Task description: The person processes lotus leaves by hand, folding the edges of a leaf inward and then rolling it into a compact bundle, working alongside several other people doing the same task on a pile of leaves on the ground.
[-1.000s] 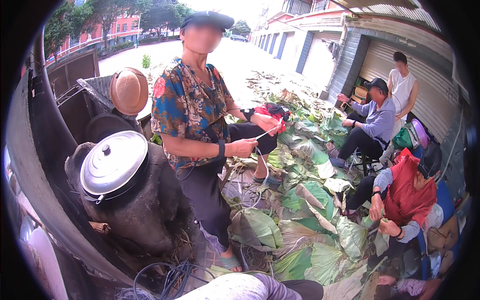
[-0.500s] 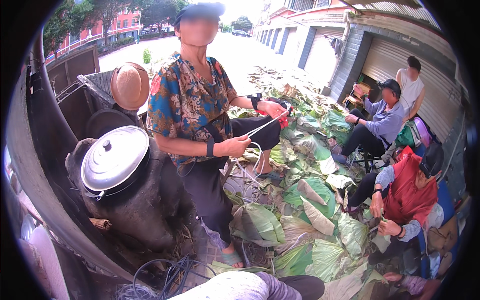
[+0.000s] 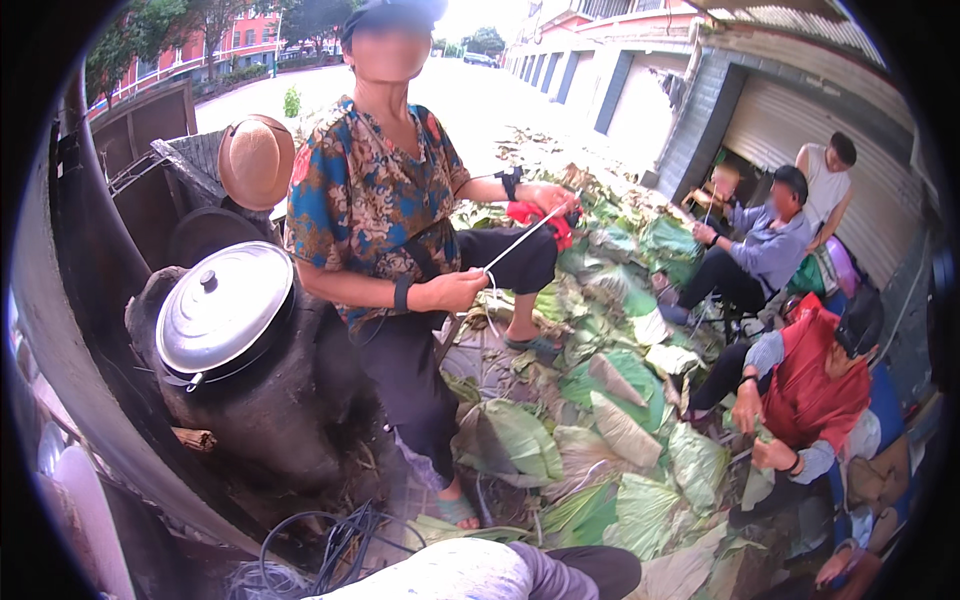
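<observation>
Neither my left hand nor my right hand is in view. Nearest to me at the lower edge is a white shirt (image 3: 440, 572) with a purplish sleeve and a dark trouser leg; I cannot tell whose body it is. In front, a person in a flowered shirt (image 3: 375, 200) stretches a white cord (image 3: 525, 240) between both hands. To the right, a person in a red vest (image 3: 815, 375) holds something small and leaf-like in front of the chest. Another hand (image 3: 832, 566) shows at the lower right, apparently a co-worker's.
Large green and brown leaves (image 3: 630, 490) cover the ground. A lidded pot (image 3: 225, 305) sits on a dark stove (image 3: 240, 430) at left, with dark cable (image 3: 350, 545) coiled below. A straw hat (image 3: 257, 162) hangs behind. Further right are a seated person (image 3: 768, 240) and another in white (image 3: 825, 190).
The view has shifted slightly. The cord between the flowered-shirt person's hands now runs in a single line. The lower-right hand has moved rightward, and the person in white leans further forward.
</observation>
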`<state>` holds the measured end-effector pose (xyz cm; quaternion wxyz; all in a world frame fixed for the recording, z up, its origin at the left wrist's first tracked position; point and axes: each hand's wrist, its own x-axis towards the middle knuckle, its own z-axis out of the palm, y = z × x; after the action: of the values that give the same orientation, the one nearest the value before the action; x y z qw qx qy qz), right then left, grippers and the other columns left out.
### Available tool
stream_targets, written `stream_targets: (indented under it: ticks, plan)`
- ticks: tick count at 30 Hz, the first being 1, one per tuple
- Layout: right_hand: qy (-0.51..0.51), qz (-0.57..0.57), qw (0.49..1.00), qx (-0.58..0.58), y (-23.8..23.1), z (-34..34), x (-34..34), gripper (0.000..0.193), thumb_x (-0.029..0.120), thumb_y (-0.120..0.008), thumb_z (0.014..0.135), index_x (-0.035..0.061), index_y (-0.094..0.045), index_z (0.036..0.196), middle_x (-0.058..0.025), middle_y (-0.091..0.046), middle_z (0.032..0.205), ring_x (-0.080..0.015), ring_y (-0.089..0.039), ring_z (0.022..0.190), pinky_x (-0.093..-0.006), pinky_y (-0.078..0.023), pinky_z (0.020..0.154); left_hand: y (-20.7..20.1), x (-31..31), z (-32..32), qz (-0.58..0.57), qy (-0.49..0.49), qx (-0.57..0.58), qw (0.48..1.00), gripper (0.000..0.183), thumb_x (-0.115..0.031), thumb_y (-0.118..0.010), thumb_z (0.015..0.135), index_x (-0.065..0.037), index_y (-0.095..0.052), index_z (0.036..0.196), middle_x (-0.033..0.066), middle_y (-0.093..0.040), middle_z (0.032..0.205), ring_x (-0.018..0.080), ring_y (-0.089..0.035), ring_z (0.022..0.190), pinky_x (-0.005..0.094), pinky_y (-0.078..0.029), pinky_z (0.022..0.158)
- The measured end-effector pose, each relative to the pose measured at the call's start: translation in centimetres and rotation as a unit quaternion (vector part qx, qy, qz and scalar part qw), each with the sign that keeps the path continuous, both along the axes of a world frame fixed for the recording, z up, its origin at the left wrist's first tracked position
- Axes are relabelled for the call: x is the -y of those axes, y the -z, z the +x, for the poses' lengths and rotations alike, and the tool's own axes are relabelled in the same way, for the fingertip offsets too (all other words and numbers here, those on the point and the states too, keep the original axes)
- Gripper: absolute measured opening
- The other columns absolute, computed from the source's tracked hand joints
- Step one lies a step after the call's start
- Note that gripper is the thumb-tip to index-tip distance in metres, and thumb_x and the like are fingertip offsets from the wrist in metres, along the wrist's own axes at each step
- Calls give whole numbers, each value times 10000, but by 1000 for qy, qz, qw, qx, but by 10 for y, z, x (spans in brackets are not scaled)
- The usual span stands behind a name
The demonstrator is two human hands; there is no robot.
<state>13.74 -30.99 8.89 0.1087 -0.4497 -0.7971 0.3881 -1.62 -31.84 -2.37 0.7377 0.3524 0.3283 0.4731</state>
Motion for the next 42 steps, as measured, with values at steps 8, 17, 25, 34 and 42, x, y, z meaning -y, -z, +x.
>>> stream_targets:
  ticks: [8,17,25,34,42]
  plan:
    - [16,-33,999,18,16,14,-3,402,314,-506,834,-48,-505,1010,-182,-545,980,-266,-486,847,-350,-379,782,2,4,12,127,-52,-173,975,190,-128,-614,683,-34,-619,847,59,-607,713,156,-525,617,329,-437,564]
    - [16,-14,1000,-11,-17,-6,26,471,341,-468,843,-60,-468,1090,-211,-508,1086,-303,-478,970,-354,-353,849,-28,12,3,248,-88,-354,897,226,-206,-590,687,-21,-618,815,111,-614,705,172,-534,635,339,-435,595]
    - [50,-40,998,5,-23,-15,31,487,360,-463,841,-48,-467,1107,-217,-510,1084,-316,-476,974,-354,-349,851,-10,2,6,248,-109,-302,914,212,-207,-583,707,-10,-606,784,130,-606,688,177,-520,607,348,-425,575]
    - [-86,65,994,-28,31,27,2,423,170,-457,806,-24,-421,1180,-238,-412,1200,-352,-441,1015,-400,-320,896,-1,1,7,220,-83,-248,940,195,-191,-583,735,-35,-617,848,69,-611,700,135,-509,634,322,-426,590]
    - [-56,45,997,-11,57,42,-16,384,101,-368,839,42,-395,1217,-252,-405,1167,-363,-434,1022,-391,-350,875,-23,10,2,162,-24,-234,958,214,-210,-550,772,-32,-606,876,70,-605,719,146,-507,644,321,-424,606]
